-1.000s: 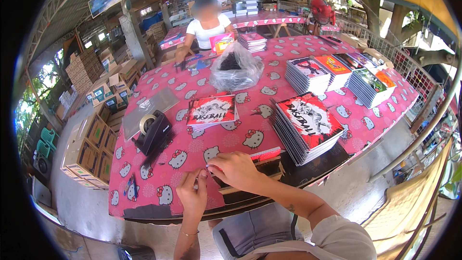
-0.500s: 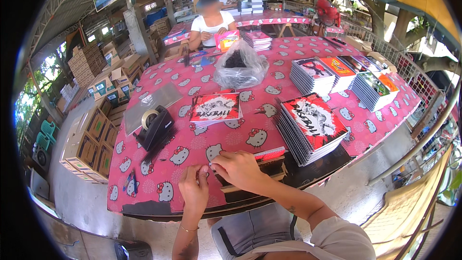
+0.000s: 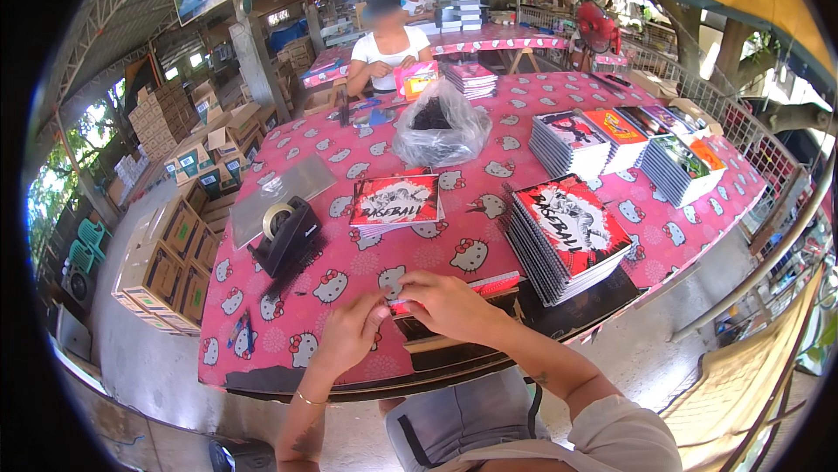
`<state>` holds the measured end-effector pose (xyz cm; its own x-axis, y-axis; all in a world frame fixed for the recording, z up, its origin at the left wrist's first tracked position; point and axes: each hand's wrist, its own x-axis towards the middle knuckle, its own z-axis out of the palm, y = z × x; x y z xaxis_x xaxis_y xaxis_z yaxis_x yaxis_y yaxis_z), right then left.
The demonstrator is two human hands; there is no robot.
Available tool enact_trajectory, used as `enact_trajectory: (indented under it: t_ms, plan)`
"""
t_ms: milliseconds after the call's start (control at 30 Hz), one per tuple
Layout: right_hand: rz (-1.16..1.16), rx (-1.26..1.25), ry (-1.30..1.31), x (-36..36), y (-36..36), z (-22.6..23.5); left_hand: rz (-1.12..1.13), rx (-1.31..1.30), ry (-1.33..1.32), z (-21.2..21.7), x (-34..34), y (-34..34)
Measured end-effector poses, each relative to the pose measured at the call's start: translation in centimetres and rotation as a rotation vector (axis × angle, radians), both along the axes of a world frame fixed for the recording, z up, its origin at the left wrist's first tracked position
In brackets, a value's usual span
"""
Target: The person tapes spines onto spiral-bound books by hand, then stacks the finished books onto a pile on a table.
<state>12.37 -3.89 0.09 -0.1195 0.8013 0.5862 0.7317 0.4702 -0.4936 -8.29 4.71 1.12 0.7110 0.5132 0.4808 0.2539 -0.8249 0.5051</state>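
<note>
At the near edge of the table, my left hand (image 3: 351, 330) is closed in a pinch, its fingertips beside the end of a thin red-edged notebook (image 3: 496, 283). My right hand (image 3: 449, 306) is closed too, fingers bent over the same end and hiding the notebook's middle. What the fingertips grip is too small to make out. The notebook seems to stand on edge in a dark, low holder (image 3: 463, 341) with a tan front. A stack of spiral notebooks (image 3: 572, 232) with red, black and white covers sits right of my hands. Ahead lies a smaller pile of matching covers (image 3: 394, 199).
Left of the covers stand a black tape dispenser (image 3: 288, 236) and clear plastic sheets (image 3: 275, 197). A clear bag of black pieces (image 3: 443, 131) sits mid-table. More notebook stacks (image 3: 572, 142) stand at right. Across the table a person (image 3: 388, 53) handles a colourful booklet.
My left forearm has swung outward to the left, while its fingertips moved slightly up and right. My right fingertips shifted a little right. A red strip of notebook edge now shows between the hands.
</note>
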Motion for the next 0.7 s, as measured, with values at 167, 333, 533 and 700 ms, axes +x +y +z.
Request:
enact_trajectory:
  t_ms: [167, 333, 533, 700]
  plan:
    - [0.013, -0.136, -0.108, 0.8, -0.8, 0.8, -0.005, -0.102, -0.016, 0.2, 0.7, -0.3]
    - [-0.212, -0.069, -0.246, 2.0, -2.8, 0.9, -0.073, -0.138, 0.092, 1.1, 0.8, 0.2]
    - [-0.195, -0.089, -0.264, 2.3, -2.4, 1.2, -0.074, 0.059, 0.041, 0.2, 1.8, 1.9]
    - [-0.206, -0.113, -0.225, 2.7, -2.1, 1.3, 0.141, 0.264, 0.309, -1.2, 3.3, -0.8]
